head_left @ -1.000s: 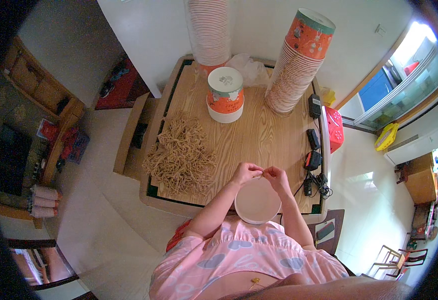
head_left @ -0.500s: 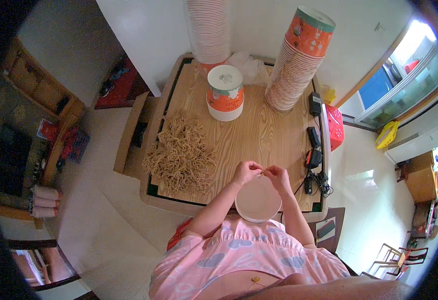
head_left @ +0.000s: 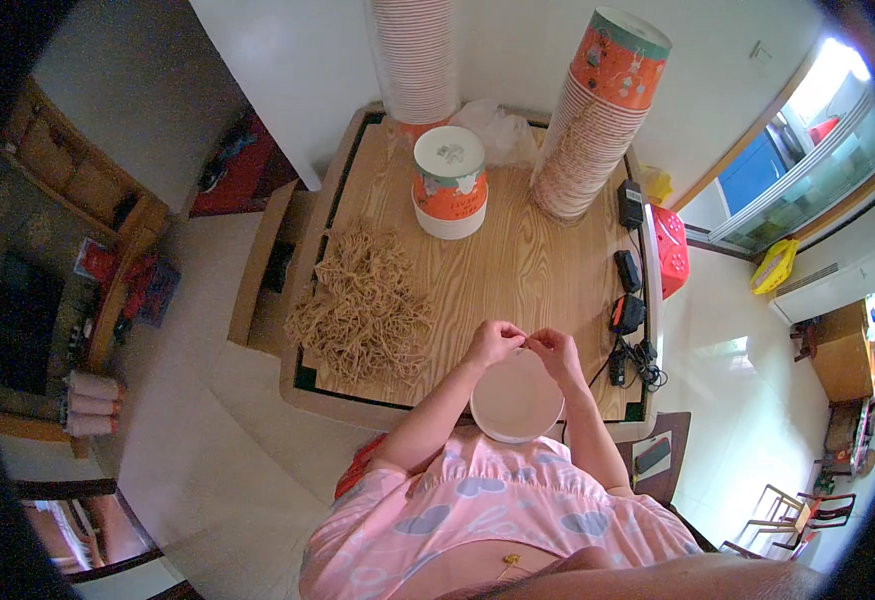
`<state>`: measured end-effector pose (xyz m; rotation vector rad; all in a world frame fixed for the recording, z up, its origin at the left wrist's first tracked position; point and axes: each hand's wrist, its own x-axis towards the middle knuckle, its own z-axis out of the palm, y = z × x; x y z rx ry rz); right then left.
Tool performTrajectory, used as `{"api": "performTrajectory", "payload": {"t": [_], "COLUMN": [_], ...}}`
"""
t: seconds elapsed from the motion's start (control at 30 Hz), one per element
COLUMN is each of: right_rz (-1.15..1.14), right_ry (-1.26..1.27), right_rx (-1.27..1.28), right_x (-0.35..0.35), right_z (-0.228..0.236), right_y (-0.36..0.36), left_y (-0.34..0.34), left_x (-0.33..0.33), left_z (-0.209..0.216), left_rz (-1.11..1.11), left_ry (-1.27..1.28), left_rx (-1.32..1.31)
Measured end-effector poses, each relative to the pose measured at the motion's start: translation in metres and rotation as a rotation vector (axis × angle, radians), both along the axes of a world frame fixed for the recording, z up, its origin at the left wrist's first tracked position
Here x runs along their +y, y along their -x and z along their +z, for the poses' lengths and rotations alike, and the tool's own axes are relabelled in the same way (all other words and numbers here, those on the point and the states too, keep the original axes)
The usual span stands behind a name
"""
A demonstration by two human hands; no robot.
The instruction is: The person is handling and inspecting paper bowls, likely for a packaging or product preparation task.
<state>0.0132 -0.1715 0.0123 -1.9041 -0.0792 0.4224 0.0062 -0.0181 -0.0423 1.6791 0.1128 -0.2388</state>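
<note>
A white paper bucket (head_left: 516, 402) rests at the near edge of the wooden table (head_left: 528, 265), its open mouth facing up at me. My left hand (head_left: 493, 343) and my right hand (head_left: 556, 350) meet at its far rim, fingertips pinched close together. Whatever thin thing lies between the fingertips is too small to make out. A loose heap of tan cords (head_left: 363, 305) lies on the table to the left of my left hand.
An orange-and-white bucket (head_left: 449, 180) stands on another at the table's middle back. Two tall stacks of buckets (head_left: 418, 55) (head_left: 598, 120) rise behind it. Black chargers and cables (head_left: 628, 300) line the right edge, beside a red stool (head_left: 670, 250). A cardboard box (head_left: 263, 265) stands left of the table.
</note>
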Motion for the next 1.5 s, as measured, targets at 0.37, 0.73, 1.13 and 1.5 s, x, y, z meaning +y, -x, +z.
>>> {"api": "performTrajectory", "payload": {"t": [0.37,0.73,1.13,1.5], "right_rz": [-0.003,-0.002,0.025,0.018], "right_ry": [-0.048,-0.042,-0.041,-0.051], "right_rx": [-0.012,-0.039,-0.057,-0.077], "right_x": [-0.002,-0.001,0.003,0.0], "right_z": [-0.001,0.004,0.012,-0.002], "right_y": [0.001,0.003,0.004,0.002], "left_y": [0.001,0.002,0.003,-0.007], "left_x": [0.005,0.005,0.01,0.023], "left_z": [0.02,0.02,0.016,0.015], "left_rz": [-0.028,-0.017,-0.012,-0.214], "left_ry": [0.175,0.28,0.316,0.631], "left_rx": [0.127,0.109,0.206,0.487]}}
